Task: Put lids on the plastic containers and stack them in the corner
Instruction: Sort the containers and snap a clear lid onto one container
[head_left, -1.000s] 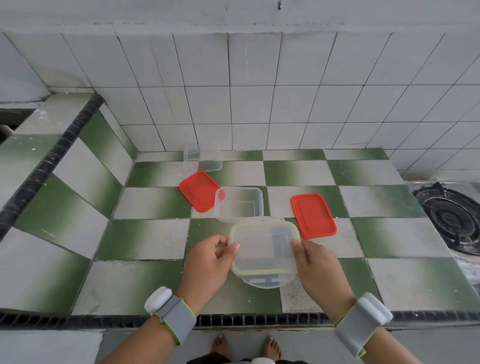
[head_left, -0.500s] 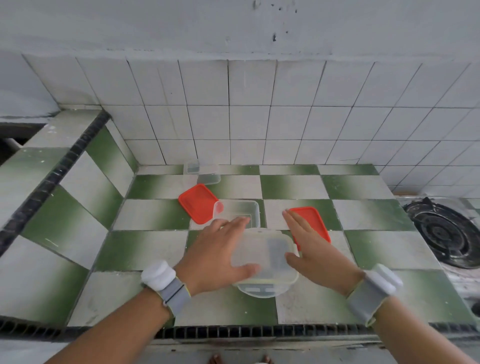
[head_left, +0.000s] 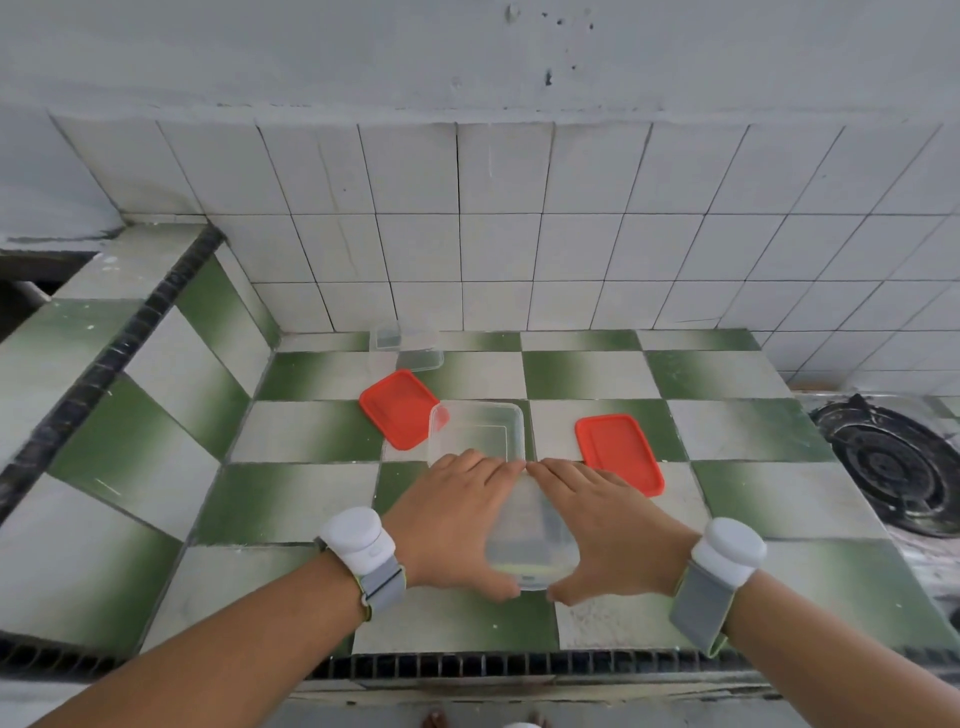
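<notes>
A clear plastic container with a clear, yellow-rimmed lid (head_left: 530, 535) rests on the counter near the front edge. My left hand (head_left: 457, 525) and my right hand (head_left: 608, 530) lie flat on its lid, fingers spread, fingertips almost touching at the far edge. Just beyond them stands an open clear container (head_left: 478, 431) with no lid. One red lid (head_left: 397, 408) lies left of it, partly under its corner. Another red lid (head_left: 618, 452) lies to the right. A third clear container (head_left: 408, 345) sits by the back wall.
The counter (head_left: 291, 499) is tiled in green and white checks, with a raised ledge (head_left: 104, 338) on the left and a tiled wall behind. A black gas burner (head_left: 893, 462) sits at the right. A dark grooved strip marks the counter's front edge.
The lidded container went down from between my fingers onto the counter. Both hands moved from its sides onto the lid and now lie flat across it, closer together.
</notes>
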